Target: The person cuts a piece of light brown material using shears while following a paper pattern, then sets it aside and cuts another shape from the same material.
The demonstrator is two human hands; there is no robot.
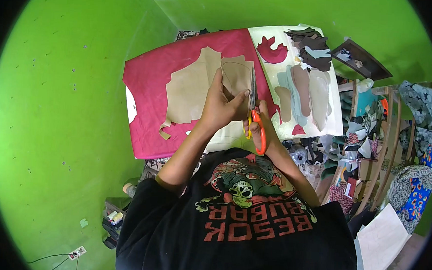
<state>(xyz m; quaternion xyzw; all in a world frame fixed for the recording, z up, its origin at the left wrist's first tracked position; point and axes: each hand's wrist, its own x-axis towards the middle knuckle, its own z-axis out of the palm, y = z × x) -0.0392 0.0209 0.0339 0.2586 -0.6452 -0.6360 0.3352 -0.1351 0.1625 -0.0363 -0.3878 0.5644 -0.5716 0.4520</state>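
Observation:
My left hand grips a tan piece of material with a curved outline drawn on it, thumb on top near its right edge. In my right hand is a pair of scissors with orange and yellow handles. The blades point away from me, along the right edge of the tan piece; whether they are parted is too small to tell. Beneath lies a larger tan sheet with an uneven cut edge, resting on a dark red sheet.
On the white table surface to the right lie several sole-shaped pieces, a dark pile of cut pieces and a red scrap. A wooden rack with mixed scraps stands further right. A green wall is on the left.

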